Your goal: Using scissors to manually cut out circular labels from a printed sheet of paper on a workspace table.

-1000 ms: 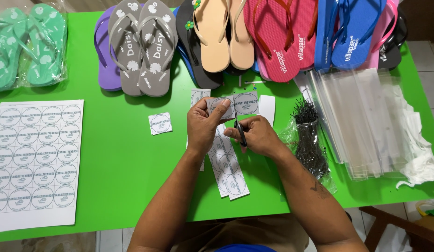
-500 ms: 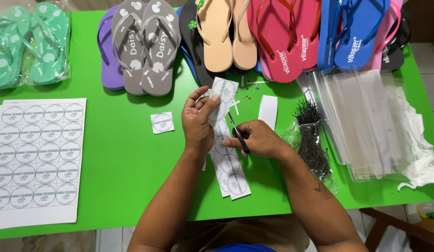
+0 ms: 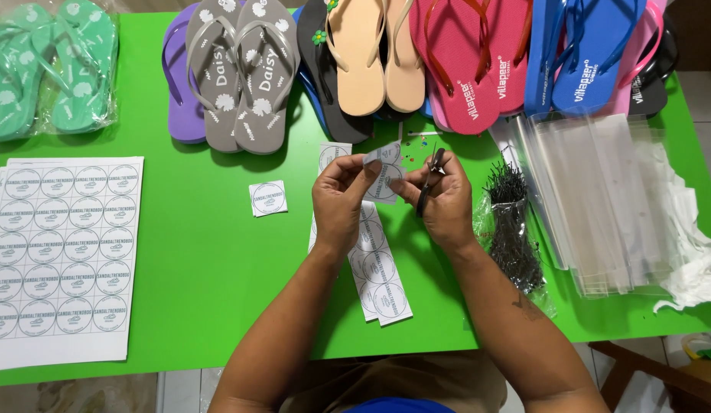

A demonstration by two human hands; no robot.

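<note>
Above the green table (image 3: 202, 252), the left hand (image 3: 338, 200) pinches a white strip of round printed labels (image 3: 382, 172) hanging lengthwise toward the person, while the right hand (image 3: 445, 200) grips black scissors (image 3: 430, 177) pointing away.

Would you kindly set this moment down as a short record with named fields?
Setting: green table
Left hand: pinches a strip of round labels
Right hand: holds black scissors at the strip
Under the hands: cut label strips
Loose: one square label
Left side: label sheet
Far edge: row of flip-flops
Right side: clear bags, black ties
</note>
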